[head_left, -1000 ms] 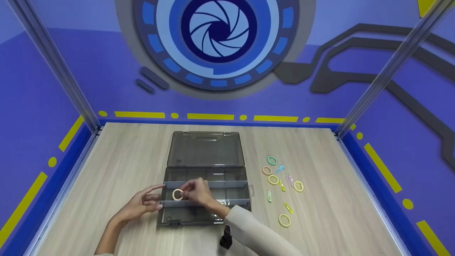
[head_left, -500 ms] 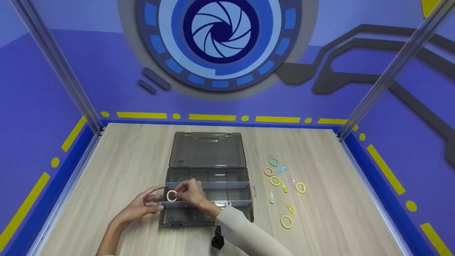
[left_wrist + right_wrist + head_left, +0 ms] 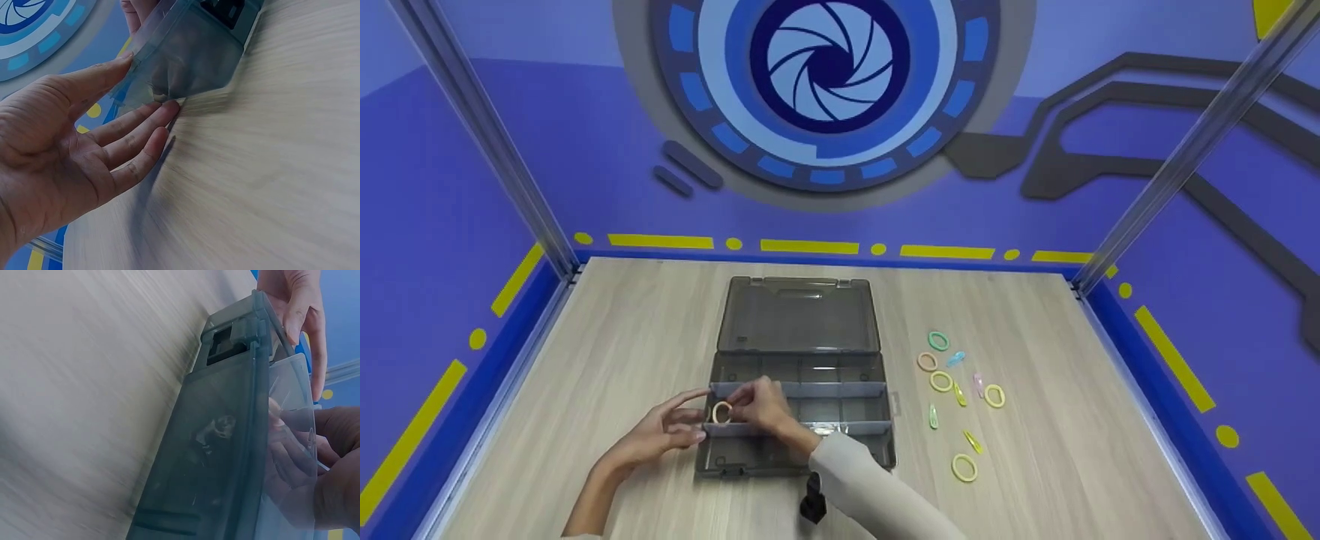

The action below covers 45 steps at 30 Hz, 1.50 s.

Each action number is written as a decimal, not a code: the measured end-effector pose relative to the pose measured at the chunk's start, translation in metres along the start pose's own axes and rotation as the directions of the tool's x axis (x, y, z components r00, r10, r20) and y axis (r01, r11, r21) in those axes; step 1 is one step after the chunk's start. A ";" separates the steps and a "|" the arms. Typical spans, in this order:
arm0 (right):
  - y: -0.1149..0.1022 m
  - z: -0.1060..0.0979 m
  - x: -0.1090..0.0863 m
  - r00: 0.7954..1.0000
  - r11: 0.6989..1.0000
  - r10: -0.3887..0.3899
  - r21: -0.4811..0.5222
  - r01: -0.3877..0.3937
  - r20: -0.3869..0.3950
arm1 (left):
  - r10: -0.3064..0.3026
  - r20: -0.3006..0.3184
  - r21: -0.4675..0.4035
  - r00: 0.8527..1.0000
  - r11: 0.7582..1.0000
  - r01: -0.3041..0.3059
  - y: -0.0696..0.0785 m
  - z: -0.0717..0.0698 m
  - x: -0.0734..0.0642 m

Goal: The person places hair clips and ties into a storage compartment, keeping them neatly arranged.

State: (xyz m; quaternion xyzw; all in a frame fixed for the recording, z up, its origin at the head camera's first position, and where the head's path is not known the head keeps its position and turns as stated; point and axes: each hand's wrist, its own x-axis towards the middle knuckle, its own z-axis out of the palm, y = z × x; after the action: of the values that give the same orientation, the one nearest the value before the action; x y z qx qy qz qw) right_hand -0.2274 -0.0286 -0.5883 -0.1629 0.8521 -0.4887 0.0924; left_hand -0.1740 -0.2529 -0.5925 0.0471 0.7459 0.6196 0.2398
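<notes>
My right hand (image 3: 763, 405) pinches a pale peach hair tie (image 3: 715, 414) at the left end of the middle row of a grey see-through compartment box (image 3: 795, 452). The tie stands on edge between two dividers. Beside the box's left wall is my left hand (image 3: 649, 435). Its thumb touches the rim and its extended fingers lie against the outside of the wall, as the left wrist view (image 3: 73, 152) shows. In the right wrist view a clear divider (image 3: 292, 382) partly hides the right fingers.
The box's lid (image 3: 799, 315) lies open toward the back. Right of the box are scattered hair ties, among them a green one (image 3: 929, 341) and a yellow one (image 3: 955, 471), and several snap hair clips, one of them blue (image 3: 955, 359). Blue-purple walls enclose the table.
My right hand has moved a little left with the hair tie, to the left end of the row, and then hardly moves. The left hand stays at the box's side.
</notes>
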 end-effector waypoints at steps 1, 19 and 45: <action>0.000 -0.002 -0.001 1.000 1.000 0.005 0.007 -0.005 0.011 | 0.000 -0.002 0.000 1.000 1.000 0.000 0.000 0.000 0.000; 0.012 -0.068 -0.016 0.982 0.973 0.029 0.222 -0.070 0.185 | 0.050 0.012 -0.004 0.999 0.999 -0.050 -0.001 -0.001 0.000; 0.059 -0.194 -0.042 0.987 0.933 0.095 0.333 -0.134 0.133 | 0.025 0.014 0.001 1.000 1.000 -0.025 -0.002 -0.002 0.001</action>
State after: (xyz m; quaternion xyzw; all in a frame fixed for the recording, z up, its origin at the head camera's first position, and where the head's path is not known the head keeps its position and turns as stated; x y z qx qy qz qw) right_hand -0.2612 0.1700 -0.5415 -0.1224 0.7560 -0.6122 0.1965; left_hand -0.1753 -0.2551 -0.5942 0.0609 0.7440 0.6216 0.2373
